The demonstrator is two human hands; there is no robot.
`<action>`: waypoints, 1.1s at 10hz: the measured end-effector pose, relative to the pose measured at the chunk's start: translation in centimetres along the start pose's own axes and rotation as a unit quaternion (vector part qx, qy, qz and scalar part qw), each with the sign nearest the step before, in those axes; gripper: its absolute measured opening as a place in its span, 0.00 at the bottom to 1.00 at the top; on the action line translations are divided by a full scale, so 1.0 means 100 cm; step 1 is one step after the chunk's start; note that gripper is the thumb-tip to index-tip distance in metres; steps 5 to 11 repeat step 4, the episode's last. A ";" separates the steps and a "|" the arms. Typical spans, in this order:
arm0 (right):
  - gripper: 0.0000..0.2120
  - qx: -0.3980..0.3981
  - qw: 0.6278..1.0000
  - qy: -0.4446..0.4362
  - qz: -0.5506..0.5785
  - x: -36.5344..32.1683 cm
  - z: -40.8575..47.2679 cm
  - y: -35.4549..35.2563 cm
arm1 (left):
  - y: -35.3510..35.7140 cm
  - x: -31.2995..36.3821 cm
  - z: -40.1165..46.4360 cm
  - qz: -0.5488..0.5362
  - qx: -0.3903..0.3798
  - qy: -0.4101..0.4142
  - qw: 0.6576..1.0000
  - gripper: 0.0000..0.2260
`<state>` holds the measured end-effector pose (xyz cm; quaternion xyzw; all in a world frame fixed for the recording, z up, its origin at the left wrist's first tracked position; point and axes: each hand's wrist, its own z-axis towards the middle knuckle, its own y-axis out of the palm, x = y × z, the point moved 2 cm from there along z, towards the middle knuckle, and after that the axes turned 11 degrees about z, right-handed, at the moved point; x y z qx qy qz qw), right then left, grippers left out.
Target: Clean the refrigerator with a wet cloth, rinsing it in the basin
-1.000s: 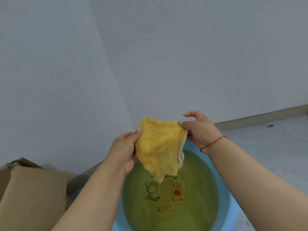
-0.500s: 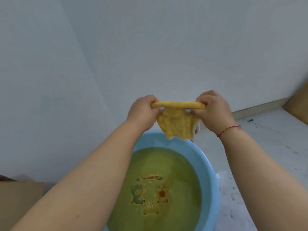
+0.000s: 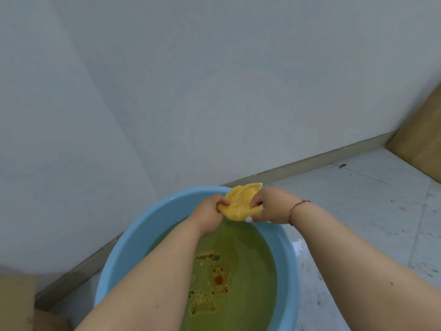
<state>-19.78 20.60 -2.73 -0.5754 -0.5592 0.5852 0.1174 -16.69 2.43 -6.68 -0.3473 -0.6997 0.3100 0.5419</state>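
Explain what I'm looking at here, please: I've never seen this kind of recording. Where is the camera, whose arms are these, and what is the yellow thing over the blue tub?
There is no robot here. A person wears one wide-angle camera on the head, looking forward and down, so the two bare arms reaching in from the bottom are the wearer's own. The left hand and the right hand each grip an end of a yellow cloth, bunched between them above the far side of a blue basin. The basin stands on a pale tiled floor in a corner of grey walls and holds greenish water, with cartoon prints showing on its bottom. The right wrist wears a thin red string bracelet. Brown cardboard shows at the lower left. No refrigerator is in view.
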 end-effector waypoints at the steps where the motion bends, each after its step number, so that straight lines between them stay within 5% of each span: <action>1: 0.17 0.021 0.997 0.010 0.070 0.003 0.003 -0.001 | -0.001 0.012 -0.005 0.009 0.000 0.026 1.000 0.22; 2: 0.17 0.050 0.998 0.033 0.034 0.004 0.007 -0.003 | -0.001 0.029 -0.008 0.186 0.044 0.054 0.980 0.30; 3: 0.21 0.020 0.997 0.068 0.007 0.005 0.007 0.000 | 0.013 0.037 -0.003 0.291 -0.011 0.077 0.953 0.34; 4: 0.27 -0.016 0.995 0.089 -0.038 0.005 0.005 0.002 | 0.020 0.042 0.002 0.307 -0.040 0.064 0.949 0.37; 11: 0.27 -0.016 0.995 0.089 -0.038 0.005 0.005 0.002 | 0.020 0.042 0.002 0.307 -0.040 0.064 0.949 0.37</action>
